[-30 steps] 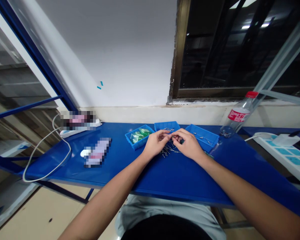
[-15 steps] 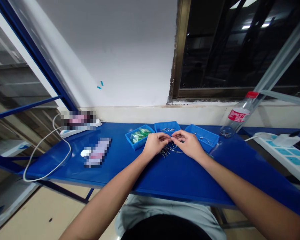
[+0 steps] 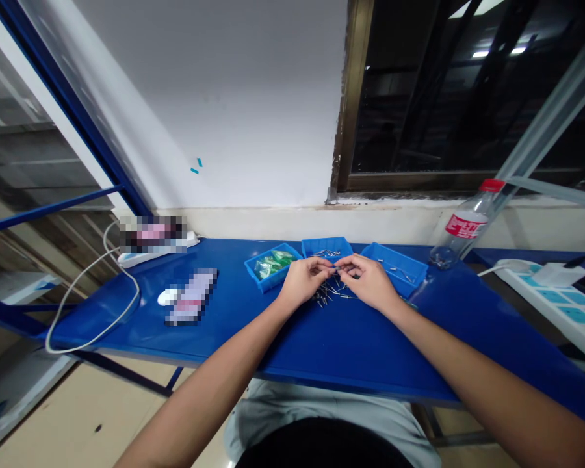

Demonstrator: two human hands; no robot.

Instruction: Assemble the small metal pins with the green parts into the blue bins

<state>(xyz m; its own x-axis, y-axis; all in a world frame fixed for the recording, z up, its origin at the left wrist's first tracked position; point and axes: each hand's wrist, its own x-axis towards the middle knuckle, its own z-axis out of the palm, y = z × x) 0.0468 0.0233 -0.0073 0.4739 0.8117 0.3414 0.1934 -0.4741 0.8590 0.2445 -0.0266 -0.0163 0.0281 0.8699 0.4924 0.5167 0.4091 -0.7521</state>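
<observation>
My left hand (image 3: 302, 282) and my right hand (image 3: 368, 279) meet fingertip to fingertip above the blue table. Both are closed in a pinch. A small metal pin-like piece (image 3: 337, 268) shows between the fingertips, mostly hidden by them. Below the hands lies a loose pile of thin metal pieces (image 3: 324, 296), partly covered by my fingers. Just beyond stand three blue bins: the left bin (image 3: 265, 283) has green packets, while the middle bin (image 3: 306, 243) and the right bin (image 3: 416, 273) contain thin metal pieces.
A plastic bottle (image 3: 463, 227) with a red cap stands at the back right, near a power strip (image 3: 558, 299). To the left are a blurred-out phone-like object (image 3: 193, 296), a white rounded item (image 3: 168, 298) and a looped white cable (image 3: 91, 338). The table's front edge (image 3: 331, 385) runs before me.
The fingertips have shifted slightly, and the small metal piece between them shows more now. Both hands stay in nearly the same place.
</observation>
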